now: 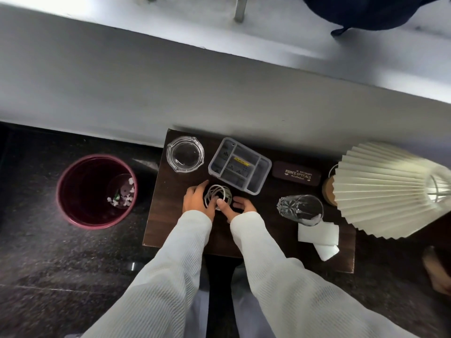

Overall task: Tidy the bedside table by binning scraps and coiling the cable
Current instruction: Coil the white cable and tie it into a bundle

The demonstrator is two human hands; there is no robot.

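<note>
Cable [218, 196]: white, wound in loops, mid-bench [170, 215] in front of the compartment organiser [240, 165] | left hand [196, 200]: grip curled on the coil's left side | right hand [238, 208]: thumb on coil, fingers loosely spread | bin [96, 191]: maroon, on floor left of bench, scraps [122, 198] inside.

A clear glass ashtray [185, 154] sits beside a compartmented plastic organiser [240, 166]; a brown spectacle case [296, 176], cut-glass tumbler [300, 210] and pleated lampshade [383, 189] stand rightward
</note>
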